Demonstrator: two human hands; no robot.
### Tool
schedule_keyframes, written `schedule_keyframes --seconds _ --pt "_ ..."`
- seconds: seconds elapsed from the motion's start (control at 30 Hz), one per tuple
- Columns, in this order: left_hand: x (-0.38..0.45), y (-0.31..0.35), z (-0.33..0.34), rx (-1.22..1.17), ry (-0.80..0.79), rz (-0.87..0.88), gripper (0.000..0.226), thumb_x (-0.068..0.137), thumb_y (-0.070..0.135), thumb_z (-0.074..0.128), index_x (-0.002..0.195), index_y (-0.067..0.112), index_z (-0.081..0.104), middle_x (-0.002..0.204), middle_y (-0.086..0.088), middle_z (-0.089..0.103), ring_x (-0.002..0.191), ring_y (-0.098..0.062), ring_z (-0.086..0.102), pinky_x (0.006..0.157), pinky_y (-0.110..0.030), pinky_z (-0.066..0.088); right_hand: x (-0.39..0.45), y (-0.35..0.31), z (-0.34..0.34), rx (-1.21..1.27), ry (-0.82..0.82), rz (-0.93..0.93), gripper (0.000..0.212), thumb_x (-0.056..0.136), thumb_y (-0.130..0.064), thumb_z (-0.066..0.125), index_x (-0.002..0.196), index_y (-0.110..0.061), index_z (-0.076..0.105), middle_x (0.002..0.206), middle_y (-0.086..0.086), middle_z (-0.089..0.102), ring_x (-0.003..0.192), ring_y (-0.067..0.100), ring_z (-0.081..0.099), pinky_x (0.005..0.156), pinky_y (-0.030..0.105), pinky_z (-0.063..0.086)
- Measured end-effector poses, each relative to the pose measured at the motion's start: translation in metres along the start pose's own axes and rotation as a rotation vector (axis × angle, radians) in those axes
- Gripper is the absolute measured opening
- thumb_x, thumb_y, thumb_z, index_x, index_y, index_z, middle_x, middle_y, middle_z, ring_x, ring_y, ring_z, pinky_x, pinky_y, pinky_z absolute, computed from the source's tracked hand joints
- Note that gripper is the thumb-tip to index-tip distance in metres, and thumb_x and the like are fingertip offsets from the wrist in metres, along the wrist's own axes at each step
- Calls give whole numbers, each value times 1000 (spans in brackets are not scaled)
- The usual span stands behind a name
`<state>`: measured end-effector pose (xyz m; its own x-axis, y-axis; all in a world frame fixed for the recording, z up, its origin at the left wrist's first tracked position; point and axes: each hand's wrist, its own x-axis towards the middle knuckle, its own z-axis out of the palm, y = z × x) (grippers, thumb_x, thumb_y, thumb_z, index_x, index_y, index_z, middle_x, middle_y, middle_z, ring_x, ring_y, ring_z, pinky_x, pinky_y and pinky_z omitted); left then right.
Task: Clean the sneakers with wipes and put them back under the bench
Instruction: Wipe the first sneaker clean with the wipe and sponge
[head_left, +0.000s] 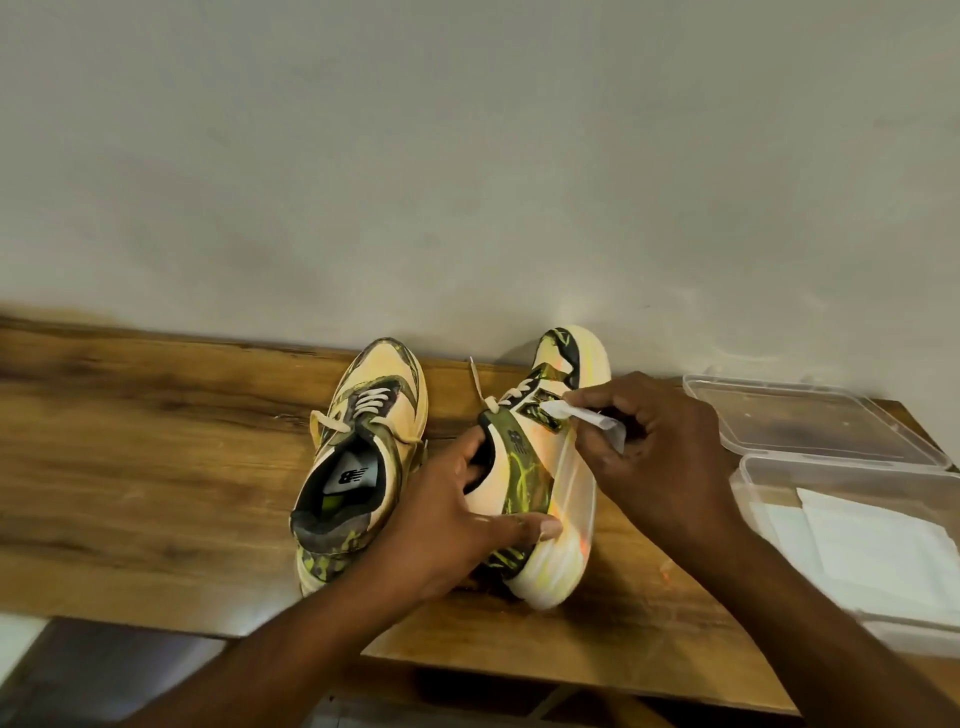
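Observation:
Two cream, olive and yellow sneakers are on the wooden bench (156, 441). The left sneaker (358, 457) stands upright with its opening facing me. The right sneaker (540, 467) is tipped on its side, white sole to the right. My left hand (457, 514) grips that tipped sneaker at the heel collar, thumb inside the opening. My right hand (660, 447) pinches a crumpled white wipe (587, 418) and presses it against the sneaker's side near the laces.
A transparent plastic box (769, 499) with folded white wipes (878, 545) sits at the bench's right end, its lid (810, 421) lying behind it. A pale wall rises directly behind the bench. Dark floor shows below the front edge.

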<state>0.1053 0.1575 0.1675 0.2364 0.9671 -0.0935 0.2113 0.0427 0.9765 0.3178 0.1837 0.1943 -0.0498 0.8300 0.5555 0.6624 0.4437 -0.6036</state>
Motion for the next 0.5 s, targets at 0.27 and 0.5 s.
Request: schedule_keyframes --seconds 0.27,0.5 --pt "18 -3 -11 56 -55 71 86 66 23 99 141 36 59 129 14 73 122 -9 68 105 -48 56 -7 -14 8 -4 -194 -29 31 87 -45 75 110 -25 80 99 -11 65 86 4 64 67 15 53" --pt "17 -7 -10 51 -60 93 90 67 26 99 145 35 55 134 17 69 126 -5 64 109 -46 53 -5 -2 10 -39 -151 65 29 85 -22 83 112 -29 80 96 -16 68 87 1 65 69 15 55"
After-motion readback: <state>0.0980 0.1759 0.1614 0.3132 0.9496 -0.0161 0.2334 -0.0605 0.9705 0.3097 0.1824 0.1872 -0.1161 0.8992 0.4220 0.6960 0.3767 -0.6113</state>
